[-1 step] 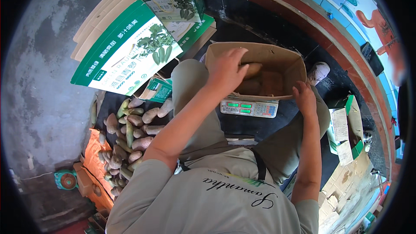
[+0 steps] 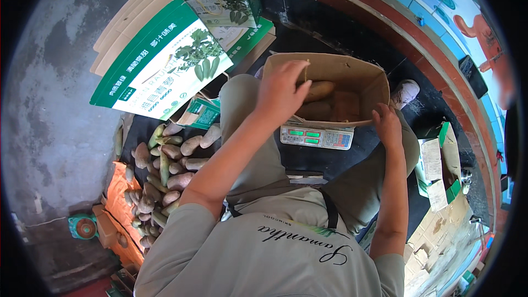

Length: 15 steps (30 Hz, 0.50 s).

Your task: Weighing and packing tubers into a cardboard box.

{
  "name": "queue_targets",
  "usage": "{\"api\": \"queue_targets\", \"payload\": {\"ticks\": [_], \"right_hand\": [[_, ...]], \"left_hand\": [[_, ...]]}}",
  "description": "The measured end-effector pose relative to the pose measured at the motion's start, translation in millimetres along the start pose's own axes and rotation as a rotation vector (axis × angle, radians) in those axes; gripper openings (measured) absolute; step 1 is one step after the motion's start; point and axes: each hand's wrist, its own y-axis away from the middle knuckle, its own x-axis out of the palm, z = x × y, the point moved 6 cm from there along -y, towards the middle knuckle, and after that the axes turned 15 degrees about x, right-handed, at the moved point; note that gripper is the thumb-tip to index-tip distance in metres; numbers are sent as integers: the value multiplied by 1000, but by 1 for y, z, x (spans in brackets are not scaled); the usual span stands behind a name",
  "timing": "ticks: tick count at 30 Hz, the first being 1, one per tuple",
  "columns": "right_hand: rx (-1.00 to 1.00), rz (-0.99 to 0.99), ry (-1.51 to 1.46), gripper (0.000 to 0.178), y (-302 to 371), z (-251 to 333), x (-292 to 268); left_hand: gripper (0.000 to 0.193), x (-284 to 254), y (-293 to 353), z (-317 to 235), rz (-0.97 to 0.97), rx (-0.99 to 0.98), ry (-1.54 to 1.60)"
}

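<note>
An upright brown cardboard box (image 2: 363,74) stands on a digital scale (image 2: 316,137) between my knees. Inside lies a long radish-like root vegetable (image 2: 320,91), with another long one (image 2: 315,111) nearer me. Above the box's left side is my left hand (image 2: 282,93), its thumb and fingers apart with nothing seen between them. The left wall is partly hidden by it. At the near right corner my right hand (image 2: 388,125) has its curled fingers and thumb on the rim; some fingertips are hidden there.
A heap of root vegetables (image 2: 170,168) lies at my left, partly on an orange sheet (image 2: 122,198). Large printed cartons (image 2: 165,60) stand at the far left. An open carton (image 2: 440,168) sits right of my knee. A low red-brown ledge (image 2: 379,38) curves behind.
My left hand has shifted slightly left and up, baring more of the vegetable in the box. The right hand and the box look almost the same.
</note>
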Motion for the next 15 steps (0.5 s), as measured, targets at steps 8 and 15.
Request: {"api": "queue_targets", "payload": {"ticks": [8,15], "right_hand": [[-47,-30,64,27,-5,1,5],[-104,-16,108,28,-11,-4,8]], "left_hand": [[21,-119,119,63,-335,-350,-128],[17,-43,366,144,49,-749,-185]]}}
